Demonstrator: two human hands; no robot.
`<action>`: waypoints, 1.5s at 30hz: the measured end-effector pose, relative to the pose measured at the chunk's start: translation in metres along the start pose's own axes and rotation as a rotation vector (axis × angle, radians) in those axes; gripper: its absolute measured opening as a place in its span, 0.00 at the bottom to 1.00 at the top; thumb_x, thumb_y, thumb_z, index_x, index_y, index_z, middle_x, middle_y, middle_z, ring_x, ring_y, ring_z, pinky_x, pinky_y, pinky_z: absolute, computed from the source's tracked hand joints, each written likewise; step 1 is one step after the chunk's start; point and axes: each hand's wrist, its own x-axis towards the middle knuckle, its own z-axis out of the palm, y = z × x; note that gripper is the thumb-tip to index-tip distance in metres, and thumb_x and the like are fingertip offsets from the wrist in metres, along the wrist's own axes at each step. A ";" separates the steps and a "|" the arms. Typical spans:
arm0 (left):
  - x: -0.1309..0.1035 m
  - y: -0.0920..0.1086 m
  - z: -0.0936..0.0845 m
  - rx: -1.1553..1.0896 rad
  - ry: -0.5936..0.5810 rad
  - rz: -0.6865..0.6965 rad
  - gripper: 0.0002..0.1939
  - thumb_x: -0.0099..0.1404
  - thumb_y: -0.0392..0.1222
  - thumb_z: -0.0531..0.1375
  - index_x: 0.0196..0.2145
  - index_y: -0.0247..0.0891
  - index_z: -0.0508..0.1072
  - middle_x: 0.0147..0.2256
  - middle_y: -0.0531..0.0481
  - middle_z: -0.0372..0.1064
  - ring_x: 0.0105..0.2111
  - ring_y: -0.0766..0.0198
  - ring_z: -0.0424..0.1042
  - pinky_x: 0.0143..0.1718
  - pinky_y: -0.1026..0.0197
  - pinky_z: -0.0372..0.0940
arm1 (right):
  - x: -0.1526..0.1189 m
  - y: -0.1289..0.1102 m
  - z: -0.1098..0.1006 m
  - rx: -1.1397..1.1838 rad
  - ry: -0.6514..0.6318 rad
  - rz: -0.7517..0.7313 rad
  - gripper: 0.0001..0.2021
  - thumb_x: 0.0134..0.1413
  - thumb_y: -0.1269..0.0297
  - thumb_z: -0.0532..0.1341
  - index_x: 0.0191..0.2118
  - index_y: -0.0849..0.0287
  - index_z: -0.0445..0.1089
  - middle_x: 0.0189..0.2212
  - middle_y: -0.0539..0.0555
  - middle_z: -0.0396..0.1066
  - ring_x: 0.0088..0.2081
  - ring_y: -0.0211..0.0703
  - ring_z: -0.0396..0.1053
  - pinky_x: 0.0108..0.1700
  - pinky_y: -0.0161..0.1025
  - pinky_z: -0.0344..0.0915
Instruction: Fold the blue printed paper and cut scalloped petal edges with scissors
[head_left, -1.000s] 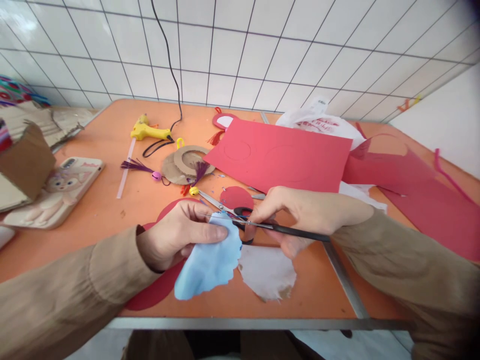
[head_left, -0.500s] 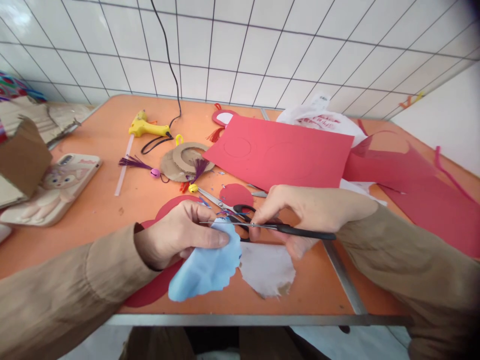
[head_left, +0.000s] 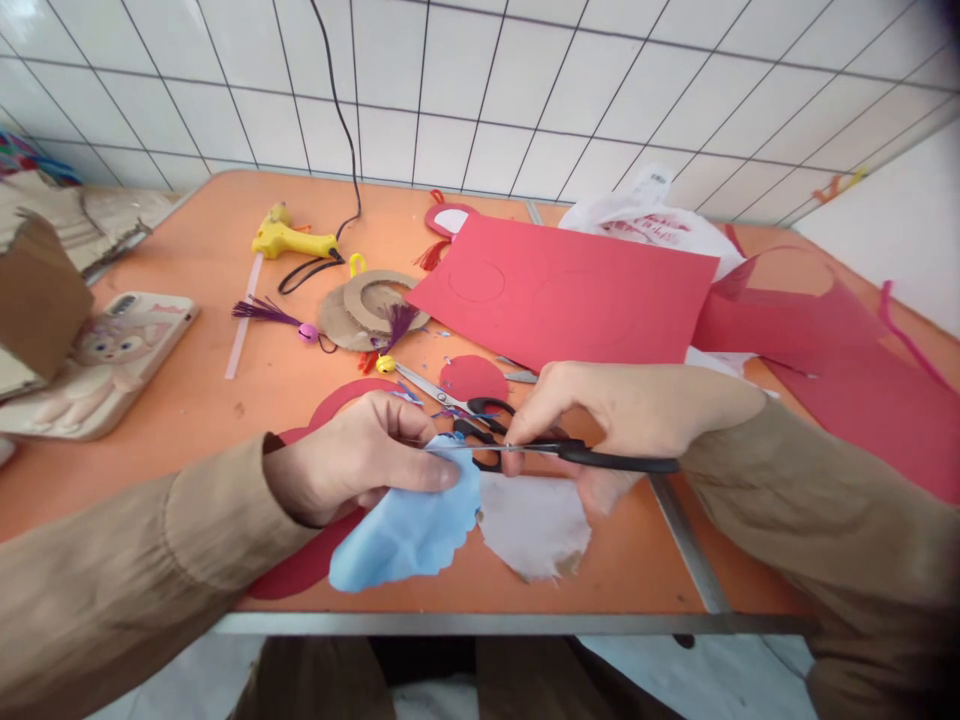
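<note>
My left hand (head_left: 367, 455) pinches a piece of light blue cloth (head_left: 412, 535) whose right edge is scalloped. My right hand (head_left: 592, 420) is closed round a pair of black-handled scissors (head_left: 615, 459). The blades point left and lie at the cloth's upper edge, close to my left fingertips. Below them a frayed whitish piece of fabric (head_left: 536, 522) rests on the orange table (head_left: 637, 585). A second pair of scissors (head_left: 439, 393) with black handles lies behind the cloth. Red paper rounds (head_left: 300, 560) are partly covered by my left hand and sleeve.
A yellow glue gun (head_left: 292, 238) with a black cord sits at the back left. Cardboard rings (head_left: 382, 305), tassels with bells and a small red disc (head_left: 474, 378) lie mid-table. Large red sheets (head_left: 577, 290), a plastic bag (head_left: 660, 220) and a phone (head_left: 112, 365) flank them.
The scissors have slid slightly right relative to the cloth, and their tips no longer reach past my left fingers. The whole view has shifted slightly. Both hands keep their hold.
</note>
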 end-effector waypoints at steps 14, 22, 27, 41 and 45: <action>0.000 0.000 -0.001 -0.004 0.010 -0.016 0.15 0.50 0.43 0.70 0.15 0.35 0.71 0.07 0.61 0.51 0.08 0.77 0.45 0.08 0.70 0.39 | 0.001 -0.003 0.002 -0.052 0.012 -0.020 0.27 0.41 0.45 0.70 0.42 0.63 0.77 0.30 0.52 0.70 0.30 0.39 0.64 0.36 0.36 0.65; -0.001 0.001 0.000 -0.023 0.015 0.001 0.14 0.50 0.41 0.70 0.16 0.35 0.71 0.08 0.61 0.53 0.07 0.78 0.44 0.08 0.70 0.38 | 0.001 -0.001 0.002 -0.055 0.031 -0.027 0.28 0.41 0.46 0.71 0.44 0.61 0.78 0.30 0.52 0.72 0.32 0.40 0.66 0.38 0.38 0.66; -0.001 0.003 0.002 -0.052 0.012 0.010 0.14 0.51 0.41 0.69 0.16 0.34 0.71 0.08 0.61 0.52 0.08 0.79 0.43 0.08 0.70 0.36 | 0.003 -0.001 0.002 -0.039 0.042 -0.046 0.28 0.40 0.46 0.71 0.44 0.61 0.78 0.31 0.52 0.72 0.34 0.43 0.67 0.38 0.38 0.65; -0.001 0.002 0.001 -0.058 0.022 0.002 0.12 0.50 0.41 0.69 0.17 0.34 0.72 0.10 0.60 0.54 0.09 0.78 0.44 0.10 0.69 0.37 | 0.003 0.001 0.003 -0.030 0.062 -0.036 0.26 0.40 0.45 0.70 0.40 0.61 0.78 0.28 0.51 0.68 0.33 0.41 0.65 0.33 0.35 0.61; -0.002 0.006 0.004 -0.025 0.047 -0.009 0.12 0.50 0.43 0.70 0.19 0.34 0.73 0.12 0.57 0.59 0.10 0.77 0.47 0.10 0.68 0.39 | 0.003 0.000 0.003 -0.021 0.056 -0.029 0.26 0.41 0.44 0.70 0.41 0.61 0.77 0.25 0.49 0.66 0.29 0.38 0.61 0.31 0.34 0.59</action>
